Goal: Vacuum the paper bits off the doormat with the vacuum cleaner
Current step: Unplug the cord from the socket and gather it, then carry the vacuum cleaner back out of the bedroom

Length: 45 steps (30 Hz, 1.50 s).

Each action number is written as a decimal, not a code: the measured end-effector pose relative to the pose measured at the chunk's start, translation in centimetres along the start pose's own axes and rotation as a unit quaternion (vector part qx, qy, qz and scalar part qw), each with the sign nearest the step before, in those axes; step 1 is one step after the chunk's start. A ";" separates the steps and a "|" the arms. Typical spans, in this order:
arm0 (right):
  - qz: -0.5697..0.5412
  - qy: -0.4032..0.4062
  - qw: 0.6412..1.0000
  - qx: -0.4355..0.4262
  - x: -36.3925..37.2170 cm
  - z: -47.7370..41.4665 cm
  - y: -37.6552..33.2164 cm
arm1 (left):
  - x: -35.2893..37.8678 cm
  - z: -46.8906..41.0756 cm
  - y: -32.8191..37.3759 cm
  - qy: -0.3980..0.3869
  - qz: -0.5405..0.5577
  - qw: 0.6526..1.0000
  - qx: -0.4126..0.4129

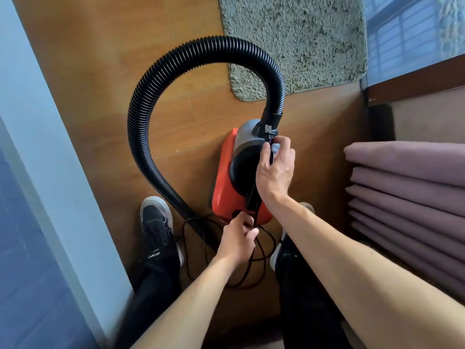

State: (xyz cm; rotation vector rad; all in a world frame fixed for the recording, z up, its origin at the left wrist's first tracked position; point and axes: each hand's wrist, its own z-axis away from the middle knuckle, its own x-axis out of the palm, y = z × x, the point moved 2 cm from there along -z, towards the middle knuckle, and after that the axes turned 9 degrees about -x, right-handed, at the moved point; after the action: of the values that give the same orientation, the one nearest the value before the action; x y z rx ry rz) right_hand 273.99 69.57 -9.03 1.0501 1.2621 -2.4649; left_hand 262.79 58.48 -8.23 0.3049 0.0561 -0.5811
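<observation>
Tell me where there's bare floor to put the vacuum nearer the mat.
Bare wood lies left of the doormat toward the wall; also inside the hose loop. Crowded: cord loops by the shoes, and the strip between vacuum cleaner and cushions is narrow.

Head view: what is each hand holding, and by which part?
Both hold the black power cord: the right hand pinches it just below the plug, above the vacuum cleaner; the left hand grips it lower down.

Right hand [275,170] pinches the plug [268,129] atop the orange vacuum cleaner [226,182], left hand [239,241] grips the cord [254,197], hose [151,79] arching past the doormat [302,41]
</observation>
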 end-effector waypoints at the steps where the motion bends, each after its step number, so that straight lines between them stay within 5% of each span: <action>1: -0.009 0.009 1.000 0.014 0.3 0.3 -0.2 | -0.3 -0.2 -0.2 0.006 -0.013 1.000 0.001; 8: 0.005 0.084 0.994 0.073 2.3 1.2 -0.9 | -6.2 -1.2 -1.9 -0.033 -0.106 0.994 -0.016; 17: 0.040 0.132 0.987 0.080 3.0 1.1 -0.3 | -19.8 -5.5 -3.3 0.267 0.010 0.952 -0.151; 38: 0.024 0.098 0.994 0.043 2.3 0.8 -0.6 | -21.7 -6.9 -1.9 0.253 0.060 0.965 0.029; 45: 0.044 0.064 0.996 -0.037 0.2 1.6 -4.9 | -24.9 -3.9 0.5 0.268 0.119 0.951 0.096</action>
State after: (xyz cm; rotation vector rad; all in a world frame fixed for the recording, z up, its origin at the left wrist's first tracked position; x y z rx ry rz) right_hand 270.83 71.48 -5.38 1.2325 1.3037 -2.3006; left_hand 242.37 73.28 -8.34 0.6452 0.4839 -0.2492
